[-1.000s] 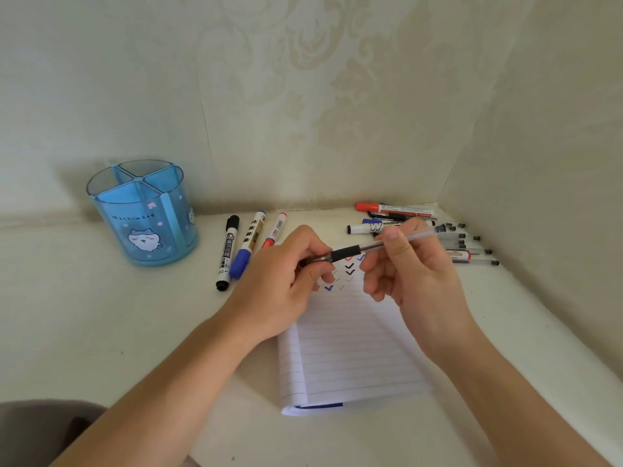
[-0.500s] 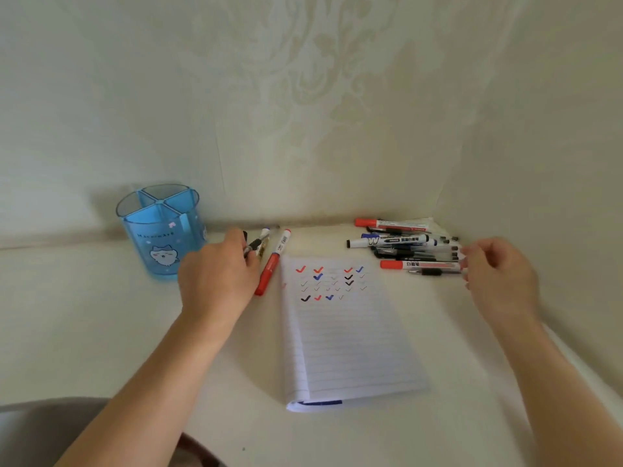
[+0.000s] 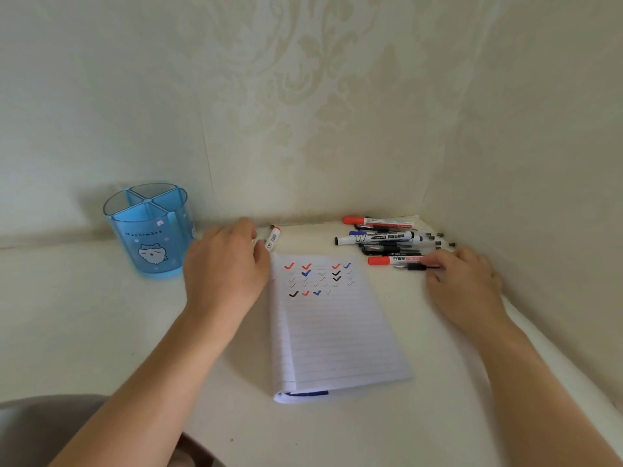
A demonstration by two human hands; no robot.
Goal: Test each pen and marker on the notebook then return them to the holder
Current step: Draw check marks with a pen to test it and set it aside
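Note:
The lined notebook (image 3: 337, 332) lies open in the middle of the table, with red, blue and black ticks near its top. The blue four-part holder (image 3: 135, 227) stands at the back left with nothing in it. My left hand (image 3: 226, 264) lies flat between holder and notebook, covering markers there; its thumb touches a red-capped marker (image 3: 272, 238). A pile of pens and markers (image 3: 387, 238) lies at the back right. My right hand (image 3: 462, 281) is at that pile, its fingertips pinching the end of a thin black pen (image 3: 413, 267) just below a red marker (image 3: 394, 260).
Patterned walls close the table at the back and on the right, forming a corner behind the pile. The grey edge of a seat (image 3: 40, 426) shows at the bottom left.
A second ago both hands held a black pen over the notebook. My left hand carried it to the markers on the left and lowered flat; my right hand reached the pile and took hold of another pen.

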